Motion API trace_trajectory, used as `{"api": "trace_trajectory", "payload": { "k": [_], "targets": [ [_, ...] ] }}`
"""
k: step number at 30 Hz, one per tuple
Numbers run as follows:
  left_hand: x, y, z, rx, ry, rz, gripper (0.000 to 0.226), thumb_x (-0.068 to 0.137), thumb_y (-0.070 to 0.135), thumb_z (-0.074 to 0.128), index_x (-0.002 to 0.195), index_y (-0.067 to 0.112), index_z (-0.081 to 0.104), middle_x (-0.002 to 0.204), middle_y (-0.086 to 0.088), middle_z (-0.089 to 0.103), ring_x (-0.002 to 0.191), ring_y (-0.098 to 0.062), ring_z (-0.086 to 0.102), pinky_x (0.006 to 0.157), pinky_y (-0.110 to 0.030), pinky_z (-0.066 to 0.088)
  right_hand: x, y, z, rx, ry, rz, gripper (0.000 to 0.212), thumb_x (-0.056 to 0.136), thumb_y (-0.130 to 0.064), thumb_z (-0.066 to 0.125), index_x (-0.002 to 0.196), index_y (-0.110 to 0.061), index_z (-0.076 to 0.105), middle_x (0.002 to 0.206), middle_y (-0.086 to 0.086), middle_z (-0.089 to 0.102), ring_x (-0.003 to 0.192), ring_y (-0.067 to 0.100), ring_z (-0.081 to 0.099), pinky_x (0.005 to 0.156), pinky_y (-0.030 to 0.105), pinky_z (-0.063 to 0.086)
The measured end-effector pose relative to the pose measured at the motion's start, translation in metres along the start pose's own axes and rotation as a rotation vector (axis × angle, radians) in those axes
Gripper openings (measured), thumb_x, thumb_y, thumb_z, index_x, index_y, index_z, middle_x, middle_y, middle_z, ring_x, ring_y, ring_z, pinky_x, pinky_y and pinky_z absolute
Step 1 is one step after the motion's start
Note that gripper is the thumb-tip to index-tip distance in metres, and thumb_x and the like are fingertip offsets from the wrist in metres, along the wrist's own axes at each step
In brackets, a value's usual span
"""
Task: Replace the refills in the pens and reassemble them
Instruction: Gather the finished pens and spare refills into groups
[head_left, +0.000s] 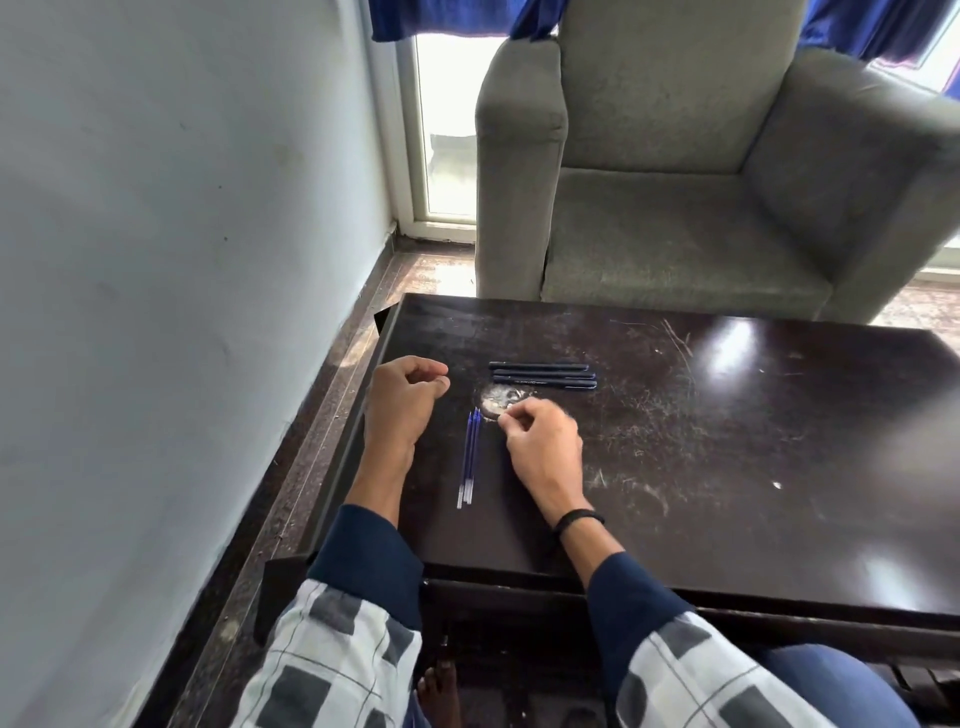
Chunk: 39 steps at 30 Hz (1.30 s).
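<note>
Three dark blue pens (543, 375) lie side by side, crosswise, on the dark table (727, 441). Blue refills (469, 457) with clear ends lie together lengthwise, nearer to me, between my two hands. My left hand (402, 402) hovers left of the refills with its fingers loosely curled and nothing in it. My right hand (543, 447) rests on the table right of the refills, fingertips drawn together near a pale worn patch (496, 399); nothing shows between them.
A grey armchair (701, 171) stands just behind the table's far edge. A pale wall (182, 260) runs along the left with a narrow strip of floor (322, 415) beside the table. My knees in checked cloth sit below the near edge.
</note>
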<state>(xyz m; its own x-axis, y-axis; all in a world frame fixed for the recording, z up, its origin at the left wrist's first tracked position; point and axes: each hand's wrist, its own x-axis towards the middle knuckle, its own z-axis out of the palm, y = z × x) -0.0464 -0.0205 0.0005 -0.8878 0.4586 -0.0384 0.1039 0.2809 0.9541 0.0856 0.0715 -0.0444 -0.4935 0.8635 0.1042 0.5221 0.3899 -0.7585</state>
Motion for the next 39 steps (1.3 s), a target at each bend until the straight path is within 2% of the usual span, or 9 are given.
{"api": "trace_trajectory", "payload": {
  "k": [4, 7, 15, 22, 27, 30, 34, 36, 39],
  "targets": [
    [0.002, 0.002, 0.003, 0.013, -0.017, 0.007, 0.014, 0.085, 0.008, 0.076, 0.093, 0.02, 0.078, 0.09, 0.006, 0.074, 0.092, -0.01, 0.068, 0.095, -0.037, 0.056, 0.036, 0.008, -0.025, -0.234, 0.015, -0.176, 0.014, 0.095, -0.016, 0.062, 0.099, -0.011, 0.075, 0.105, 0.004, 0.068, 0.1, 0.025, 0.061, 0.079, 0.031, 0.045],
    [0.005, 0.001, 0.007, 0.012, -0.026, -0.004, 0.016, 0.084, 0.009, 0.077, 0.087, 0.024, 0.077, 0.09, 0.006, 0.075, 0.093, -0.012, 0.07, 0.096, -0.042, 0.056, 0.067, 0.008, -0.035, -0.541, -0.088, -0.326, 0.022, 0.097, -0.013, 0.058, 0.114, -0.008, 0.072, 0.117, 0.006, 0.06, 0.112, 0.03, 0.05, 0.086, 0.041, 0.051],
    [0.01, -0.003, 0.009, 0.043, -0.044, -0.01, 0.016, 0.084, 0.014, 0.077, 0.084, 0.03, 0.077, 0.09, 0.009, 0.076, 0.095, -0.013, 0.07, 0.094, -0.047, 0.057, 0.113, -0.007, -0.031, -0.641, -0.332, -0.256, 0.028, 0.1, -0.008, 0.052, 0.124, -0.003, 0.063, 0.127, 0.014, 0.059, 0.118, 0.04, 0.059, 0.094, 0.048, 0.05],
    [0.007, -0.001, 0.007, 0.063, -0.072, 0.015, 0.015, 0.085, 0.014, 0.077, 0.086, 0.029, 0.077, 0.088, 0.011, 0.075, 0.091, -0.009, 0.07, 0.093, -0.044, 0.058, 0.112, 0.016, -0.032, -0.541, -0.34, -0.249, 0.034, 0.092, -0.009, 0.058, 0.119, -0.02, 0.075, 0.117, 0.004, 0.072, 0.111, 0.031, 0.065, 0.09, 0.037, 0.052],
    [0.004, 0.0, 0.008, 0.09, -0.099, 0.03, 0.016, 0.083, 0.014, 0.078, 0.085, 0.03, 0.077, 0.087, 0.011, 0.075, 0.091, -0.009, 0.07, 0.093, -0.046, 0.057, 0.092, 0.036, -0.07, -0.616, -0.508, -0.472, 0.046, 0.092, 0.002, 0.056, 0.126, -0.023, 0.073, 0.129, -0.007, 0.067, 0.115, 0.023, 0.061, 0.094, 0.026, 0.043],
    [0.002, 0.0, 0.012, 0.119, -0.124, 0.027, 0.015, 0.082, 0.015, 0.079, 0.083, 0.03, 0.077, 0.084, 0.011, 0.074, 0.088, -0.011, 0.07, 0.091, -0.047, 0.058, 0.075, 0.054, -0.096, -0.627, -0.617, -0.575, 0.05, 0.09, 0.006, 0.055, 0.126, -0.025, 0.073, 0.134, -0.011, 0.064, 0.104, 0.016, 0.056, 0.088, 0.016, 0.033],
    [0.0, 0.0, 0.014, 0.19, -0.115, 0.024, 0.01, 0.083, 0.017, 0.079, 0.084, 0.027, 0.077, 0.081, 0.008, 0.074, 0.07, -0.011, 0.071, 0.085, -0.042, 0.061, 0.06, 0.076, -0.122, -0.581, -0.667, -0.556, 0.057, 0.084, 0.01, 0.052, 0.122, -0.026, 0.075, 0.135, -0.015, 0.063, 0.101, 0.015, 0.054, 0.098, 0.021, 0.038],
    [-0.003, 0.0, 0.016, 0.272, -0.103, 0.029, 0.009, 0.083, 0.019, 0.079, 0.083, 0.026, 0.075, 0.078, 0.008, 0.073, 0.064, -0.012, 0.071, 0.085, -0.039, 0.061, 0.055, 0.083, -0.13, -0.557, -0.674, -0.529, 0.059, 0.083, 0.011, 0.051, 0.122, -0.026, 0.075, 0.134, -0.018, 0.062, 0.096, 0.007, 0.049, 0.095, 0.013, 0.034],
    [-0.008, 0.0, 0.017, 0.486, -0.105, 0.003, 0.015, 0.082, 0.023, 0.081, 0.076, 0.029, 0.069, 0.082, 0.006, 0.074, 0.079, -0.016, 0.073, 0.09, -0.036, 0.056, 0.051, 0.091, -0.133, -0.523, -0.665, -0.505, 0.061, 0.082, 0.013, 0.05, 0.12, -0.028, 0.076, 0.132, -0.023, 0.061, 0.089, -0.003, 0.045, 0.087, 0.001, 0.028]
  ]
}}
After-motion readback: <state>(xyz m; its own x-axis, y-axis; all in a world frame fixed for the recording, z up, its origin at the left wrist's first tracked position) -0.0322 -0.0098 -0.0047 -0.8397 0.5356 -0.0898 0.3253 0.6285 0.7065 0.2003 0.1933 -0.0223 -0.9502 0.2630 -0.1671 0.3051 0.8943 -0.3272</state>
